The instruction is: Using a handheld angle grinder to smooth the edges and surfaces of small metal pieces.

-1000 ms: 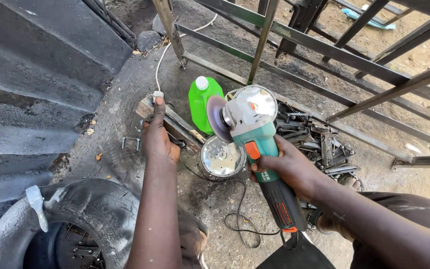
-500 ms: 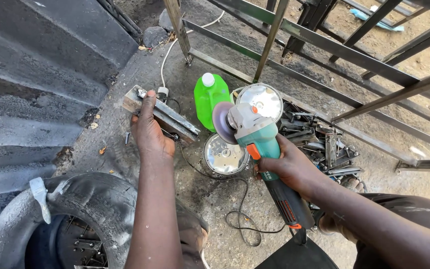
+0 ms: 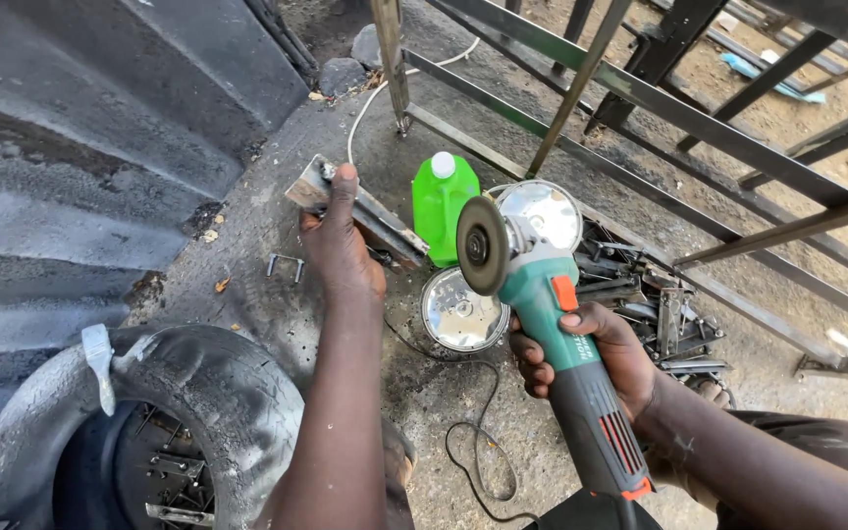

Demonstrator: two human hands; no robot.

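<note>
My left hand (image 3: 341, 250) grips a length of steel angle bar (image 3: 360, 211) and holds it tilted just above the concrete. My right hand (image 3: 591, 353) is wrapped around the body of a green angle grinder (image 3: 552, 314). Its grinding disc (image 3: 483, 245) and shiny guard point away from me, a short way right of the bar and apart from it. The grinder's black cord (image 3: 473, 451) loops on the ground below.
A green plastic bottle (image 3: 441, 201) stands behind the grinder, a round shiny lid (image 3: 458, 314) lies under it. A pile of metal offcuts (image 3: 650, 304) lies right. A welded steel frame (image 3: 640, 98) crosses the back. An old tyre (image 3: 139, 422) sits lower left, beside corrugated sheet (image 3: 71, 147).
My left hand has lifted the angle bar off the ground and brought it up. The grinder in my right hand has stayed in roughly the same place.
</note>
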